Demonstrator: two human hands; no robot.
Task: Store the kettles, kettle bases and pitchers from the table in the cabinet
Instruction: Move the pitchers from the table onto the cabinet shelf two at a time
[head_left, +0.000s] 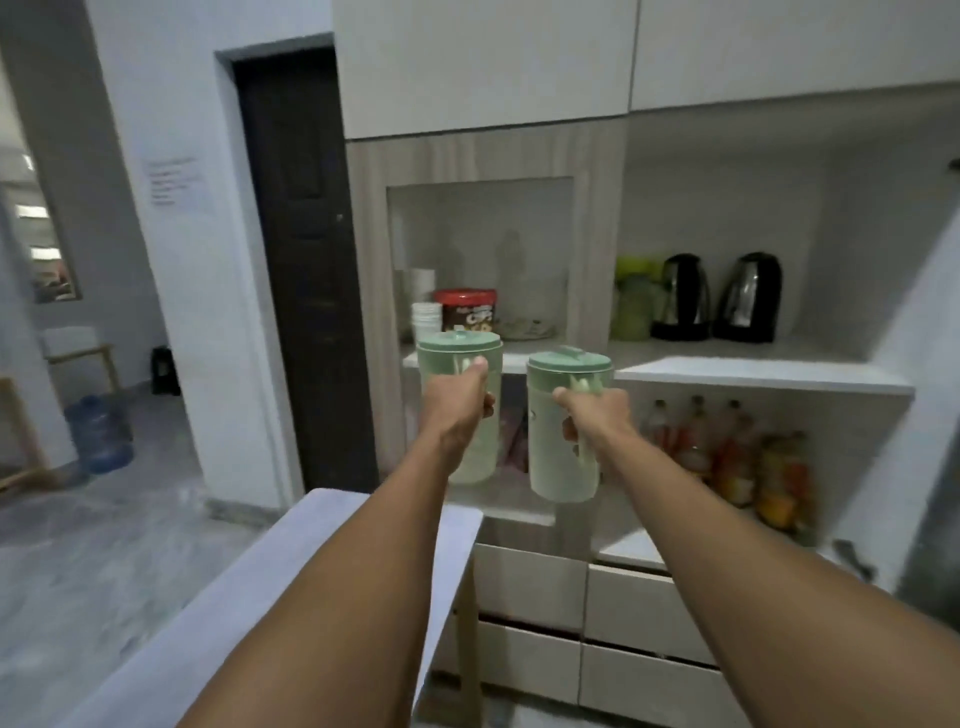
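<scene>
**Inspector:** Location of task items?

**Assistant:** Left pitcher (470, 467) and right pitcher (563, 478), both pale green with lids on. Carried in the air beyond the far end of the counter (322, 561), in front of the cabinet (483, 150). Upright, just beside each other, narrowly apart.

**Inspector:** Grip?

**Assistant:** Left hand (457, 410) on the left pitcher's handle, fingers (488, 402) curled tight round it, thumb on top. Right hand (592, 415) the same on the right pitcher, fingers (569, 428) wrapped round the handle. Handles turned near, bodies on the far side of the fingers and hanging below them.

**Inspector:** Reason for the hold?

**Assistant:** Judged: handle carry keeps both level and moves two in one trip.

**Inspector:** Destination?

**Assistant:** Probably the open shelf (763, 376) at right. Already holding left kettle (680, 299), right kettle (748, 296) and a green shelf pitcher (634, 312) just left of them. Bare room along the near edge. Kettle bases too blurred to confirm.
</scene>
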